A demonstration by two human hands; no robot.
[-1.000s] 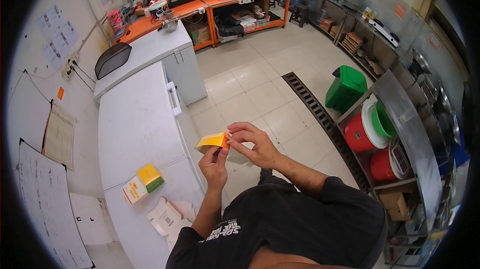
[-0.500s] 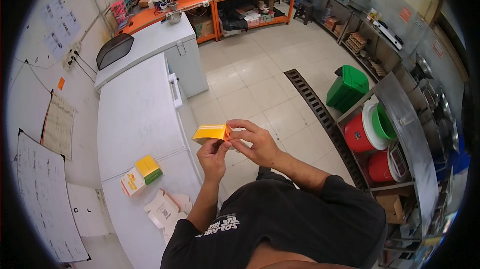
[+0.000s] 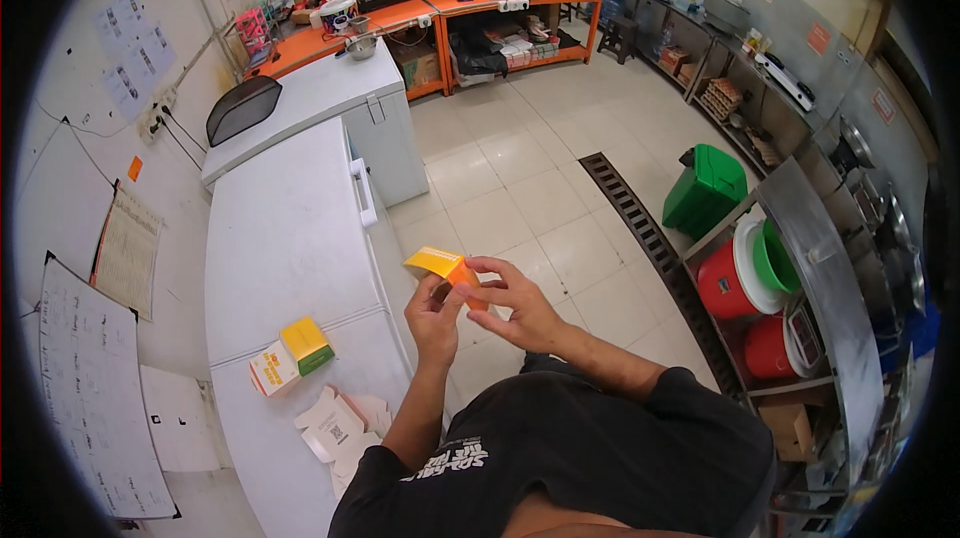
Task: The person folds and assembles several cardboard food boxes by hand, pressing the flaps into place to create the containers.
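Both hands, the left hand [image 3: 436, 313] and right hand [image 3: 515, 303], pinch the small yellow-orange carton [image 3: 443, 268], now lifted and tilted more open than a moment ago. It hangs just beside the white chest freezer [image 3: 290, 238], so the folding looks well underway.

Single head view, worn fisheye, looks steeply down from above the person's chest, hands close below the lens near frame centre. Faces forward along the white chest freezer [image 3: 290, 238] on the left and tiled floor [image 3: 520, 188] toward the far orange counter [image 3: 440, 8]; edges bend toward the dark rim. No second view to overlap.
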